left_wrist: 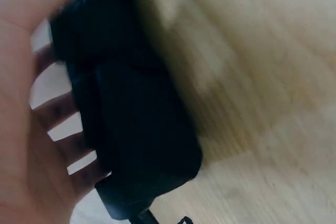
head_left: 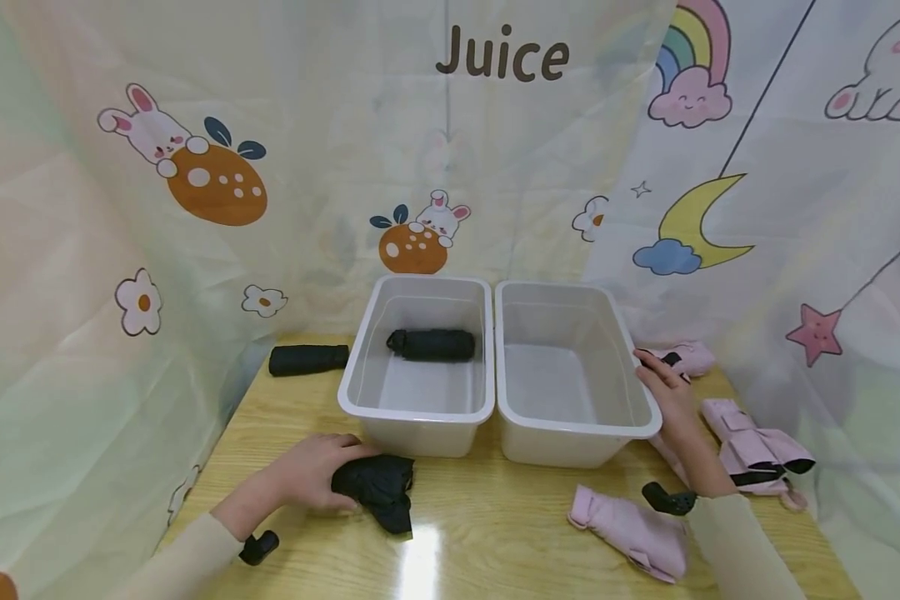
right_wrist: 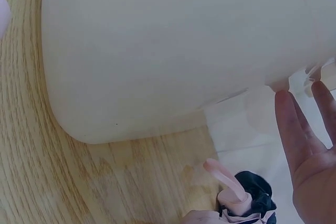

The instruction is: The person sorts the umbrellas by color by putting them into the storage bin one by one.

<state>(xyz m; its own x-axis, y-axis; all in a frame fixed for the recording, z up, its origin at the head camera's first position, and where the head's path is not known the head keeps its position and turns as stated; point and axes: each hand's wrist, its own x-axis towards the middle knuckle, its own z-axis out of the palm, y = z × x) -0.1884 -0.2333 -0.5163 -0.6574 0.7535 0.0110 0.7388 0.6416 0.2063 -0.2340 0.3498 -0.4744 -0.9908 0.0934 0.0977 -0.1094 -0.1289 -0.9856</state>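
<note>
My left hand (head_left: 318,472) holds a black folded umbrella (head_left: 382,492) low over the front left of the table. In the left wrist view, the thumb lies across the black umbrella (left_wrist: 131,124) and the fingers reach behind it; a thin cord hangs from its lower end. My right hand (head_left: 675,404) is at the outer right side of the right white bin (head_left: 570,428), fingers extended. From the right wrist view, the straight fingertips of the hand (right_wrist: 315,166) meet the bin's wall (right_wrist: 152,51). Nothing lies in that bin.
Beside it, the left white bin (head_left: 416,413) contains another black umbrella (head_left: 435,345). A third black one (head_left: 307,360) lies left of the bins. Pink folded umbrellas lie on the right: one in front (head_left: 633,533), others farther out (head_left: 757,446) and behind my hand (head_left: 690,358).
</note>
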